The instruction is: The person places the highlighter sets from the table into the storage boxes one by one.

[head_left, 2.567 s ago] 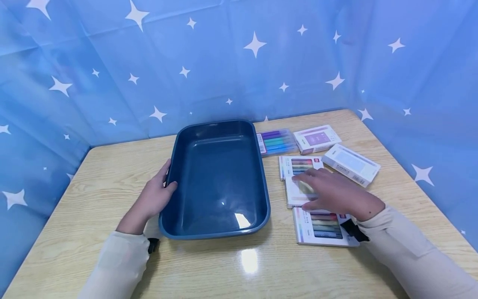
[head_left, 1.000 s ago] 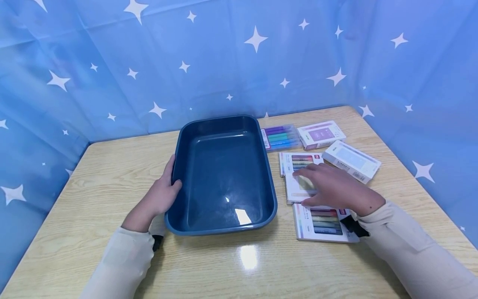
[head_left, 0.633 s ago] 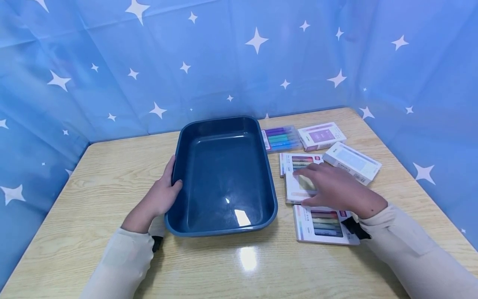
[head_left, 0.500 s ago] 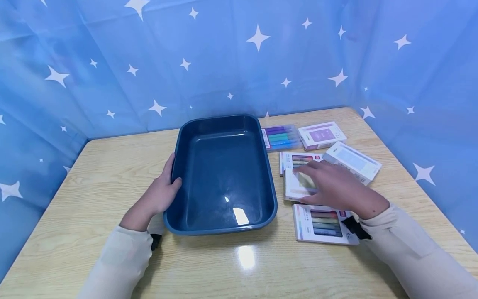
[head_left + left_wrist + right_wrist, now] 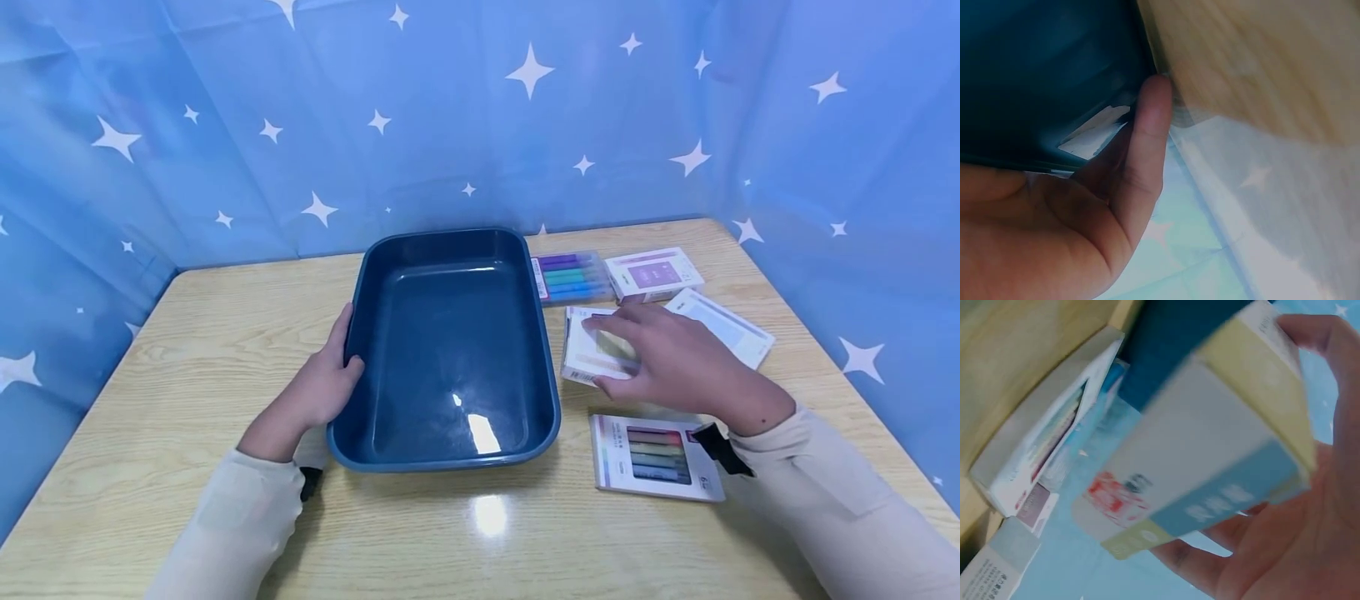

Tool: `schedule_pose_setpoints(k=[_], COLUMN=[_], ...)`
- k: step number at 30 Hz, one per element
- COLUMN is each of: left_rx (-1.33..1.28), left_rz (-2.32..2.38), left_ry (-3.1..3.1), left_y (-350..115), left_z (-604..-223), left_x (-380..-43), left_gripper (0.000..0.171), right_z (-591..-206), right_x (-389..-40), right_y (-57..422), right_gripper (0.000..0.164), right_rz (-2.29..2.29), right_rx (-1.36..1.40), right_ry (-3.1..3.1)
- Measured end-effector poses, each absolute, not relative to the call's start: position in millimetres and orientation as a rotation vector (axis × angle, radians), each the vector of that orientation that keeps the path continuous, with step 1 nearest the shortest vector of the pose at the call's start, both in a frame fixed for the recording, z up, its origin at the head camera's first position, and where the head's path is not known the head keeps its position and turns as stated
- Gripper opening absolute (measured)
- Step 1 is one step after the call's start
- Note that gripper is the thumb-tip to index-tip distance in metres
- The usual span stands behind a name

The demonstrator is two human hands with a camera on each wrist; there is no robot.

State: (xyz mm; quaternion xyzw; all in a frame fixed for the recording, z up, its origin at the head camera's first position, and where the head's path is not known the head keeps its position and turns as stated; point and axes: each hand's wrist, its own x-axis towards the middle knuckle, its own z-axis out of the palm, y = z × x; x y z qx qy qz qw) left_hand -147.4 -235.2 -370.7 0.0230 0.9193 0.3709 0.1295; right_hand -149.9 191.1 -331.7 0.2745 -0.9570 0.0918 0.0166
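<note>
My left hand (image 5: 322, 387) holds a dark blue plastic tray (image 5: 450, 458) by its left side, thumb over the rim and fingers along the outer wall. In the left wrist view, that hand (image 5: 1085, 212) lies against the tray wall (image 5: 1035, 75). My right hand (image 5: 675, 354) grips a white cardboard box (image 5: 592, 354) between thumb and fingers, to the right of the tray. The right wrist view shows this box (image 5: 1191, 431) tilted and raised, with yellow and blue bands and a red print. In the head view it overlaps a windowed pack (image 5: 574, 321) behind it.
A windowed pack of coloured sticks (image 5: 656, 458) lies on the wooden table (image 5: 420, 533) nearer me. Behind the right hand are a clear case of pens (image 5: 573, 277), a purple-labelled box (image 5: 654, 273) and another white box (image 5: 723, 325). A blue starred curtain (image 5: 450, 108) borders the table.
The right hand has lifted the white box and moved it slightly away from me, off the near windowed pack and further over the far one. The left hand stays on the tray.
</note>
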Motion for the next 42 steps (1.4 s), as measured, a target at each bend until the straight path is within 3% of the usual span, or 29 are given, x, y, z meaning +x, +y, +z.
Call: schedule_pose_setpoints(k=[18,42], left_rx=[0.071,0.062], left_rz=[1.077,1.084], left_ry=[2.672,2.653], left_y=[-233,-235], left_z=[-368,-368], left_x=[-147,-148], left_gripper=[0.073,0.073], right_z=[-339,-349], right_x=[-140,-137], right_y=[183,172], right_gripper=[0.068,0.057], right_rz=[0.434,0.705], right_rx=[0.931,0.984], right_ry=[-2.809,-2.87])
